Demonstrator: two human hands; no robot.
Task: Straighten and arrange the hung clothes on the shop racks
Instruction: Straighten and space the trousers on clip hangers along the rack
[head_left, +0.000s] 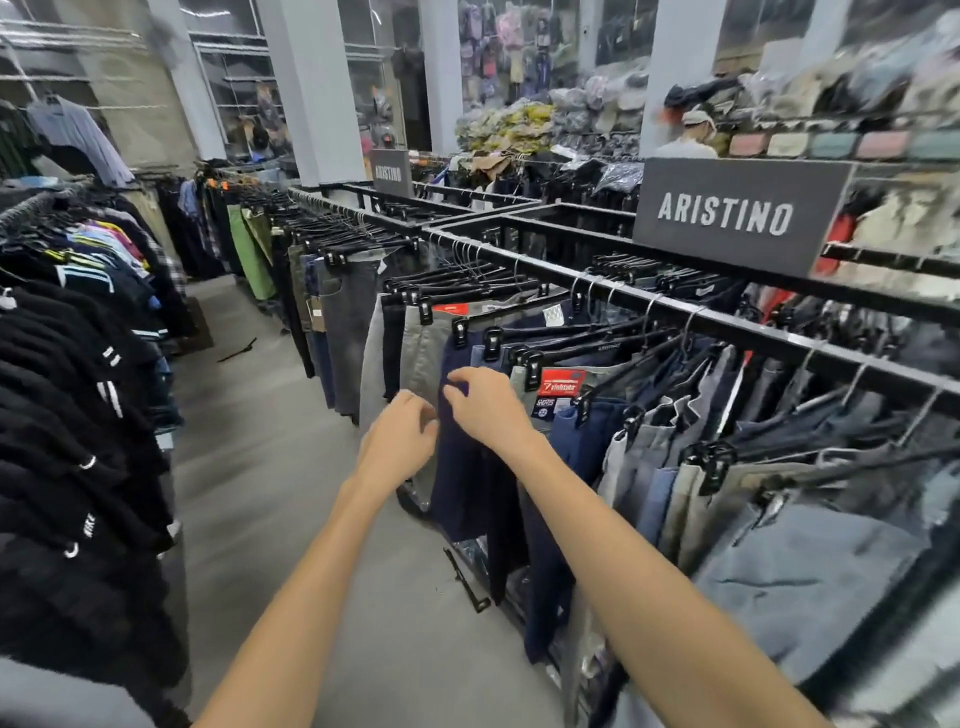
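Two bare arms reach forward: the right hand pinches the upper front of a pair of navy trousers with curled fingers, and the left hand, just beside it, curls its fingers round the same garment's left edge. The navy trousers hang from a black clip hanger on the black rack rail, between grey trousers on the left and shorts with a red tag on the right. An "ARISTINO" sign stands on the rail above, a loose hanger lies on the floor below, and dark tops hang across the aisle.
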